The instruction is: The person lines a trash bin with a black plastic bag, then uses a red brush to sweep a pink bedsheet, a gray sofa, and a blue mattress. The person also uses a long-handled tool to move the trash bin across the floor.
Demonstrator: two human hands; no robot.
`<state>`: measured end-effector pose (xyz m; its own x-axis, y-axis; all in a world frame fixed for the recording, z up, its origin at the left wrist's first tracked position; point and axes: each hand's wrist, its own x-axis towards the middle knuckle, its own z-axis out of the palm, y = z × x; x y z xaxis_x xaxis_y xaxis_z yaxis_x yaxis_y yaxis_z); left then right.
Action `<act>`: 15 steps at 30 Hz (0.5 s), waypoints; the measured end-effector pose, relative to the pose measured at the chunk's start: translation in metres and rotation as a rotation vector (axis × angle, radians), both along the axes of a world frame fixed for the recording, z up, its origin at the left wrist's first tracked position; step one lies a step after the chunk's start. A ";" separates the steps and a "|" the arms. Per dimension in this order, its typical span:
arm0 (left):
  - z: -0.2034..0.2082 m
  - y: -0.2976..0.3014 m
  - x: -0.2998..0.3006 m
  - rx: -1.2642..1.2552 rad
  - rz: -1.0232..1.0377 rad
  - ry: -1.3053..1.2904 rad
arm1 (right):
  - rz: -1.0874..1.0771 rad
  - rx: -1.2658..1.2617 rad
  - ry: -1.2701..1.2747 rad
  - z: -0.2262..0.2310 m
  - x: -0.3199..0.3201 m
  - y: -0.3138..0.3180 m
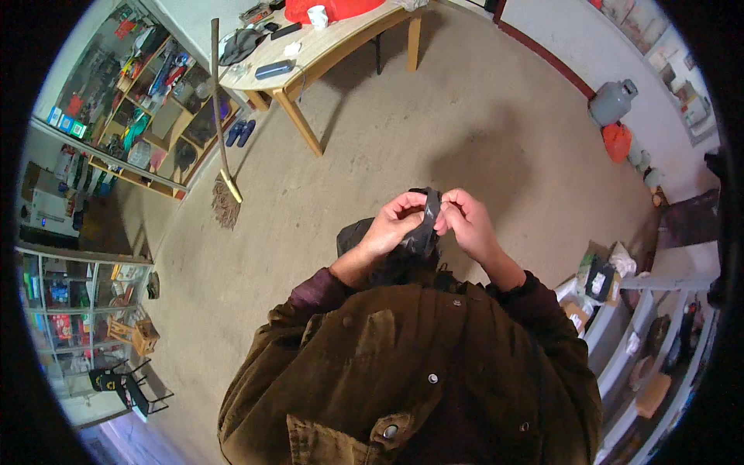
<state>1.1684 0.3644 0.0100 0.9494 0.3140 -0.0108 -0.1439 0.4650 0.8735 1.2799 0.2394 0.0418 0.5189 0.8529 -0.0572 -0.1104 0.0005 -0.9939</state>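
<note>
Both hands meet in front of my chest at a black plastic bag (425, 236). My left hand (394, 225) has its fingers curled round the bag's gathered top, thumb pressed along it. On the other side, my right hand (468, 223) pinches the twisted strip of the same bag between thumb and fingertips. The bag's body hangs below and to the left of my hands, partly hidden behind the left wrist and my jacket. What the bag contains cannot be seen.
Ahead stands a wooden table (341, 40) with a red bag and white cup. A mop (224, 170) leans beside it, near blue slippers (240, 133). A grey gas cylinder (612, 102) stands along the right wall. Shelves (647, 349) stand close at right; a stool (142, 336) at left.
</note>
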 end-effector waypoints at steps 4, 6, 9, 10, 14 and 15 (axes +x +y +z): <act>0.000 0.043 0.064 0.057 -0.010 0.008 | -0.024 -0.115 -0.303 0.002 0.057 0.047; 0.000 0.061 0.091 0.051 0.059 0.094 | -0.114 -0.036 -0.293 0.003 0.079 0.067; -0.002 0.084 0.124 0.022 0.100 0.032 | -0.104 0.017 -0.204 0.002 0.111 0.092; -0.002 0.094 0.134 -0.017 0.082 0.099 | -0.073 0.008 -0.293 0.001 0.123 0.099; -0.004 0.119 0.184 -0.017 0.032 0.242 | -0.047 -0.055 -0.487 -0.008 0.181 0.131; -0.005 0.128 0.200 0.175 0.087 0.198 | -0.060 -0.043 -0.529 -0.010 0.199 0.139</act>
